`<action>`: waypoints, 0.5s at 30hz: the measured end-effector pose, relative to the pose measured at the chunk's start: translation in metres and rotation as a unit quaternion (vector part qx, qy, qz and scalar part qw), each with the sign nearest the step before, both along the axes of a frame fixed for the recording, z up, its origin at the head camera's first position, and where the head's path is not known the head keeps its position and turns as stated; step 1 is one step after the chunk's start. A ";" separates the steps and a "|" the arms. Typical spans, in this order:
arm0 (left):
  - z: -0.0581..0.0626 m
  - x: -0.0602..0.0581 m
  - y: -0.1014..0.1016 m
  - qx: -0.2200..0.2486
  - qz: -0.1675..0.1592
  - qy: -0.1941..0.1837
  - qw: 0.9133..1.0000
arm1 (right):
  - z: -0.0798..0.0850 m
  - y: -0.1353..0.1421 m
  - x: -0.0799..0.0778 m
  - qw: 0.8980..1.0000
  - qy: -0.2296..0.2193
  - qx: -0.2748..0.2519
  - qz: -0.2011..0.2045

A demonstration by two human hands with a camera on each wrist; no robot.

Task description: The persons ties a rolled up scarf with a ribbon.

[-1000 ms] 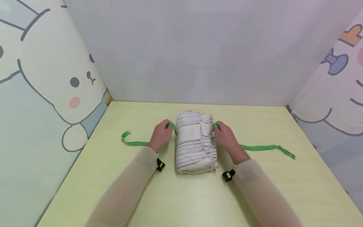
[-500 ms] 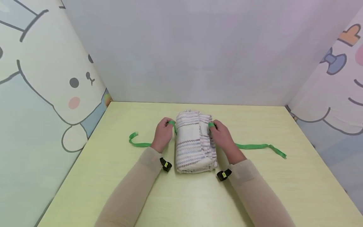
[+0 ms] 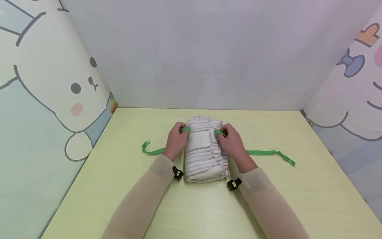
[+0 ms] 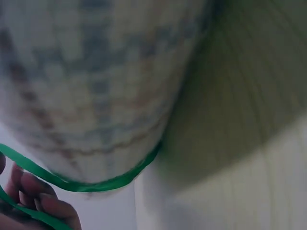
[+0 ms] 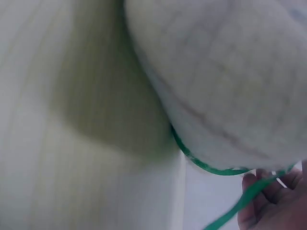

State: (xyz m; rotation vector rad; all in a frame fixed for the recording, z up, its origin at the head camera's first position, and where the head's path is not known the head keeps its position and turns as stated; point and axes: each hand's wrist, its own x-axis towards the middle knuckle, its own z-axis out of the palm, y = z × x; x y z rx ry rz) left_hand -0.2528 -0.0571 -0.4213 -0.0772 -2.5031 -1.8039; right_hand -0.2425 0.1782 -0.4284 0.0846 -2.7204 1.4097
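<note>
A folded white cloth [image 3: 198,152] with coloured stripes lies as a thick bundle in the middle of the table. A green ribbon [image 3: 264,152] runs beneath it and comes up along both sides, as the left wrist view shows with the ribbon [image 4: 105,184] hugging the cloth's curved side. At the bundle's upper left, my left hand [image 3: 176,141] pinches one length of ribbon. My right hand [image 3: 233,142] grips the other length over the right part of the cloth. In the right wrist view the ribbon [image 5: 244,199] passes across the fingers.
The ribbon's loose tails lie on the pale yellow table [image 3: 191,212], one on each side. A plain wall [image 3: 191,59] stands behind the table. Cartoon-printed panels [image 3: 44,109] flank it left and right. Small black wrist devices [image 3: 177,173] hang at both cuffs.
Both hands have moved inward toward each other, drawing the ribbon up to the cloth's top edges. The ribbon's tails have slid inward on the table. The cloth has stayed in place.
</note>
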 end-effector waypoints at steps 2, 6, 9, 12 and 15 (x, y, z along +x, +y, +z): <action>0.000 0.000 0.000 -0.039 0.008 0.015 0.999 | 0.002 -0.001 0.001 0.999 0.018 0.028 -0.012; 0.000 0.002 -0.001 -0.158 0.034 0.057 0.985 | 0.006 -0.001 0.007 0.993 0.045 0.104 -0.037; 0.002 0.004 -0.003 -0.254 0.056 0.086 0.962 | 0.011 -0.002 0.012 0.985 0.034 0.162 -0.057; 0.006 0.006 -0.003 -0.327 0.063 0.088 0.939 | 0.018 -0.003 0.016 0.977 -0.011 0.200 -0.068; 0.008 0.010 -0.002 -0.369 0.057 0.068 0.925 | 0.023 -0.005 0.019 0.972 -0.069 0.212 -0.067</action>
